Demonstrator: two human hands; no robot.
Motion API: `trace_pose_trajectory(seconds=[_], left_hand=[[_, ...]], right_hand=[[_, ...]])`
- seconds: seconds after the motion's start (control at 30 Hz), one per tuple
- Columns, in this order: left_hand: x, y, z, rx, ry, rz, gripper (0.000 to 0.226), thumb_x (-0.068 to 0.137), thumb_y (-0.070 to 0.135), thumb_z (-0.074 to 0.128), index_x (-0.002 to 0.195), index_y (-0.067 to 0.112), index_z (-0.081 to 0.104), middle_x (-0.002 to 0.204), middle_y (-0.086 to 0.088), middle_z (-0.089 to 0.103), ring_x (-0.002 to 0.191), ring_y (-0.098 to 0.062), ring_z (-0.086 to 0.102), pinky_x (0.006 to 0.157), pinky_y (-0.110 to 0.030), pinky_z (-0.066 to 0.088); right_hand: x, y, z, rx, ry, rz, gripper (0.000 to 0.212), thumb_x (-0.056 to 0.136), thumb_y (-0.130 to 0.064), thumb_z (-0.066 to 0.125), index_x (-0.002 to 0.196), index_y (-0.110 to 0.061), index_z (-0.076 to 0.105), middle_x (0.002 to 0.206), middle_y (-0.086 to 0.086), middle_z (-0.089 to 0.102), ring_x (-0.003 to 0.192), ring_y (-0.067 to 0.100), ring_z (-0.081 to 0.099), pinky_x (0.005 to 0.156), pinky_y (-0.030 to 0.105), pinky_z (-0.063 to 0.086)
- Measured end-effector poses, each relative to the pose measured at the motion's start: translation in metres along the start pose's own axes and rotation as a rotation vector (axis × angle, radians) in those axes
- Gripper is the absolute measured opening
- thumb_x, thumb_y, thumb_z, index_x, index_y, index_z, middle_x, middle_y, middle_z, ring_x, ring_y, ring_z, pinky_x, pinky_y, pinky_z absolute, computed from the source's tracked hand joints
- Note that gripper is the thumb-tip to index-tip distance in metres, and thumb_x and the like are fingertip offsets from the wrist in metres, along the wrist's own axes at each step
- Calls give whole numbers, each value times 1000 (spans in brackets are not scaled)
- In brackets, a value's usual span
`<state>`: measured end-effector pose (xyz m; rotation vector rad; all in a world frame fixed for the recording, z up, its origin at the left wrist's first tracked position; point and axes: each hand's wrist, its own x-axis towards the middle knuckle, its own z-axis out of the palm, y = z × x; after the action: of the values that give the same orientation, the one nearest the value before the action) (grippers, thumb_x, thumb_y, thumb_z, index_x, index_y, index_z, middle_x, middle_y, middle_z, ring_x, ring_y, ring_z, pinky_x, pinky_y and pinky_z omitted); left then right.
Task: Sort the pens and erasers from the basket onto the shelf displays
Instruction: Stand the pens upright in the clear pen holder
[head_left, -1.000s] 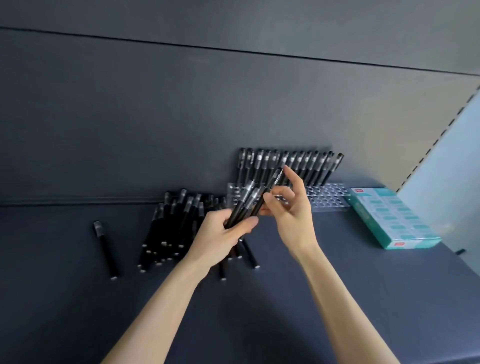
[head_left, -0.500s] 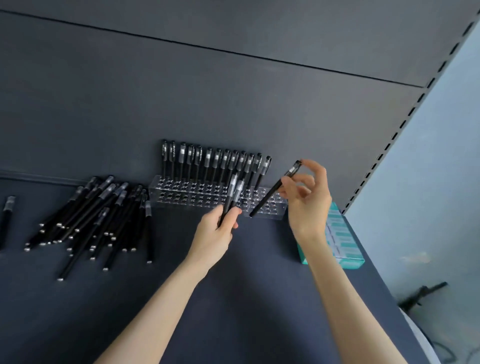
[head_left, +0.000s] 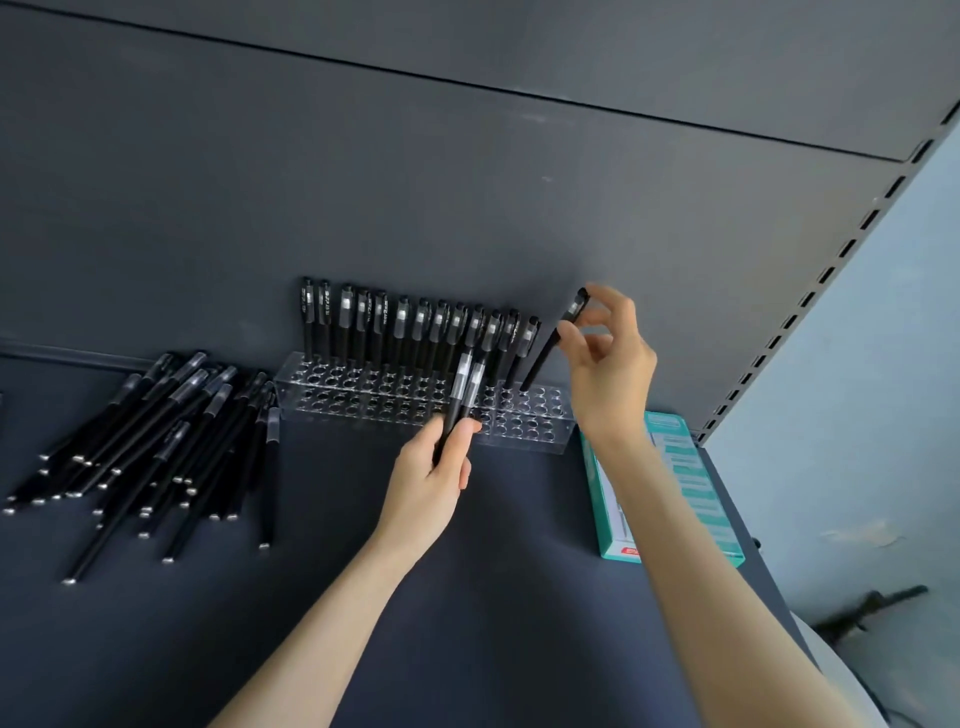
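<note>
Bare shelf (head_left: 519, 597) lies open at lower centre; pen pile (head_left: 156, 441) blocks left, green box (head_left: 691, 499) right, rack (head_left: 363, 395) behind.

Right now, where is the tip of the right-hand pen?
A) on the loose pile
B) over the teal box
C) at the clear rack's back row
C: the right hand pinches the pen near its cap, tip down at the clear rack back row, just right of the standing pens.

Rack (head_left: 363, 401) stands just beyond the left fingers (head_left: 464, 470); loose pens (head_left: 156, 447) well left of them — box (head_left: 698, 501) right.
</note>
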<state>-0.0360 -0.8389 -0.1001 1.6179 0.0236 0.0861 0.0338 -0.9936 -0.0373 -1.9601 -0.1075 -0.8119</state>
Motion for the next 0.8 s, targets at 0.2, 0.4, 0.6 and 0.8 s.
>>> trace_pose_trajectory(seconds=[0.2, 0.4, 0.6, 0.8], left_hand=[[1, -2, 1, -27, -11, 13, 22, 99, 31, 46, 94, 18, 63, 54, 4, 38, 48, -8, 30, 45, -18, 27], [1, -1, 0, -49, -28, -13, 23, 98, 32, 47, 95, 16, 63, 57, 1, 37, 47, -8, 28, 45, -18, 26], [-4, 7, 1, -164, -133, -62, 20, 97, 28, 50, 99, 15, 66, 58, 0, 38, 43, -6, 27, 40, -17, 23], [-9, 8, 5, -203, -263, -80, 23, 97, 26, 49, 104, 11, 66, 59, -2, 46, 42, -8, 26, 40, -18, 19]], right_hand=[[-10, 13, 11, -129, -43, -80, 28, 90, -8, 59, 118, -11, 59, 86, 1, 67, 77, 25, 65, 77, 40, 53], [-14, 14, 10, -216, -27, -76, 29, 90, -11, 59, 118, -16, 61, 91, 4, 70, 76, 24, 65, 74, 42, 53], [-38, -5, -4, 51, -79, 77, 22, 86, -19, 67, 107, -15, 62, 81, -6, 66, 69, -1, 58, 68, 12, 46], [-54, -15, -11, 378, -367, 265, 25, 83, -6, 67, 108, -10, 61, 69, -11, 70, 67, 2, 64, 66, 13, 48]])
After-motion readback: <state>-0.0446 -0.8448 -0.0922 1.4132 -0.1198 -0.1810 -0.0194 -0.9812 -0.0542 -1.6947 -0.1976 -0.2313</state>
